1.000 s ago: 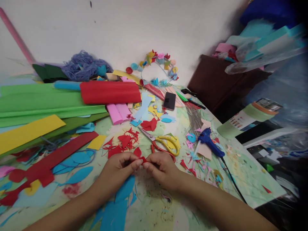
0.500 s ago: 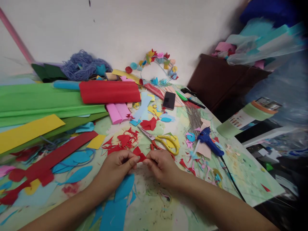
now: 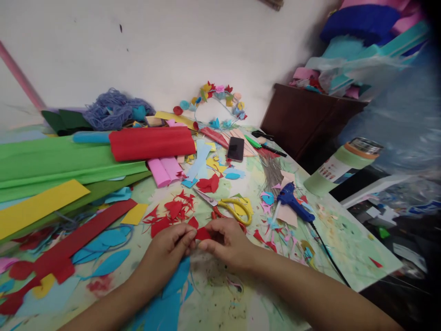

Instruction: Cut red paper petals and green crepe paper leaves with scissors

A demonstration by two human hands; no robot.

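Observation:
A small red paper piece [image 3: 202, 233] is held between both hands above the table. My left hand [image 3: 172, 248] pinches its left side, with thumb and fingertips together. On its other side, my right hand [image 3: 229, 242] has thumb and index finger around the edge of the red paper. Just beyond the hands lie red paper scraps [image 3: 175, 208] and scissors with yellow handles [image 3: 237, 211], blades pointing up and left. Blue paper [image 3: 163, 308] lies partly under my left wrist.
A blue glue gun [image 3: 294, 202] with a black cord rests at the right, near a green bottle [image 3: 339, 168]. Behind are a phone [image 3: 236, 149], a flower wreath [image 3: 220, 103] and a red roll [image 3: 151, 143]. Green paper [image 3: 51, 156] covers the left.
The camera view has tilted up slightly and shifted right. My right thumb and fingers have spread a little on the red paper, and more of its right part shows between them.

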